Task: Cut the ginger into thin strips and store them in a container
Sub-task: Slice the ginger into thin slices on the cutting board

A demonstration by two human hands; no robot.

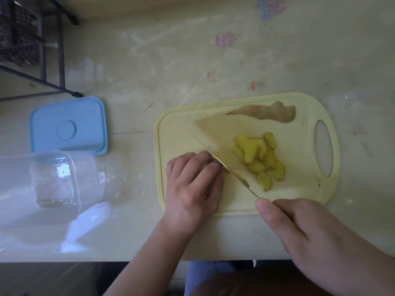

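Right of centre on the surface (192,60) lies a yellow board (299,189) with its handle hole toward the right. Near its middle sits a pile of slices (258,159), and an unpeeled ginger (267,113) rests along its upper edge. At the board's lower left, the left hand (192,189) curls its fingers over a small piece, mostly hidden, its grip clamped on it. From the lower right, the right hand (310,236) has its grip clamped on a knife (224,165), the blade slanting up-left against the left fingertips. At left lie a clear container (42,184) on its side and, just above it, a blue lid (68,127).
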